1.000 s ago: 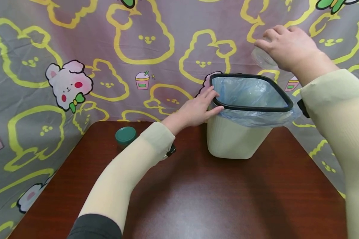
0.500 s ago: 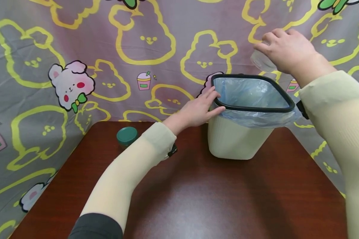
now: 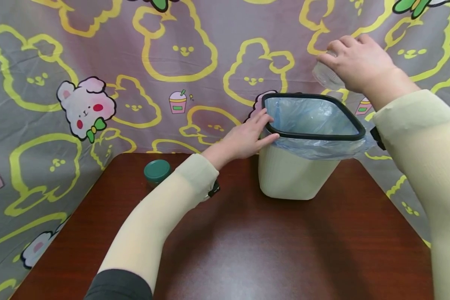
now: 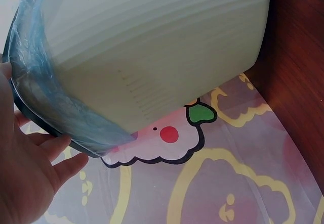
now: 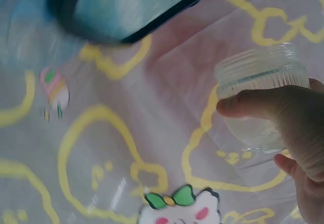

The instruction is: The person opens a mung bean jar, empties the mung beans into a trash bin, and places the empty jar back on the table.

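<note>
My right hand (image 3: 361, 62) grips a clear jar (image 3: 327, 76) in the air above the back right of the bin, tilted with its mouth downward. In the right wrist view the jar's threaded mouth (image 5: 258, 64) shows, with my thumb across its side; I cannot tell whether anything is inside. The cream waste bin (image 3: 298, 175) has a black rim and a blue plastic liner (image 3: 307, 114). With fingers mostly straight and spread, my left hand (image 3: 243, 135) rests against the rim's left corner. In the left wrist view fingertips (image 4: 73, 166) touch the rim from outside.
A small container with a dark green lid (image 3: 157, 170) stands at the table's back left, partly hidden by my left sleeve. The reddish-brown table (image 3: 285, 250) bears the bin. A patterned cloth (image 3: 206, 54) hangs behind it.
My right hand and the jar have dropped slightly and shifted a little left. The left hand stays at the bin's rim.
</note>
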The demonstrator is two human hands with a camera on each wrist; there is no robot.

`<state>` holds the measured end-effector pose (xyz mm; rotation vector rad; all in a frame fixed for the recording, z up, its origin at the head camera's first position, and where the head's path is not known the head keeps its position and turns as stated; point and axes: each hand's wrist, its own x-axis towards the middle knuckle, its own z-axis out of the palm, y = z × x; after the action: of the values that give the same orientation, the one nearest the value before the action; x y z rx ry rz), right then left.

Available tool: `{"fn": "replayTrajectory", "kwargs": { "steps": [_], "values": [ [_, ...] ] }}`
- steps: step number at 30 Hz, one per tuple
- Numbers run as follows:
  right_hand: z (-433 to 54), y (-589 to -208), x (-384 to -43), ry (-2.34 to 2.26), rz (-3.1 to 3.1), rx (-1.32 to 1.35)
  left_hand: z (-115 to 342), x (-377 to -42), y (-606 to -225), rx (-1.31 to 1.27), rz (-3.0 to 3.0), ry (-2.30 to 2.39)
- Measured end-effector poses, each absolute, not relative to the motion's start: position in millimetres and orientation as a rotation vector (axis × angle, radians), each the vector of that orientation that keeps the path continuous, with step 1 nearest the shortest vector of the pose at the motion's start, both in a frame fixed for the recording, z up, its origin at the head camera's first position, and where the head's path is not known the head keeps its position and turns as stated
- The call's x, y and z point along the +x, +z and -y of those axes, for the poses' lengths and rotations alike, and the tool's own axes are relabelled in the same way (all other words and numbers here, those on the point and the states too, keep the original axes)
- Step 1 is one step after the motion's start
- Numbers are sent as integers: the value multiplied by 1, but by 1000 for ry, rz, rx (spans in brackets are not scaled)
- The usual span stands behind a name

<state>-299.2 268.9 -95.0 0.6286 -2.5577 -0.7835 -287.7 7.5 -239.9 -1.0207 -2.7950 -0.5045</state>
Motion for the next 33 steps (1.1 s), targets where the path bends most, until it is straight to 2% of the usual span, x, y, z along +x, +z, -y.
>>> {"fn": "replayTrajectory", "kwargs": {
  "steps": [33],
  "values": [
    [-273,-92,-300,-815,2563,663,-7,-286,-240,-1028,2778,-500]
  ]
}}
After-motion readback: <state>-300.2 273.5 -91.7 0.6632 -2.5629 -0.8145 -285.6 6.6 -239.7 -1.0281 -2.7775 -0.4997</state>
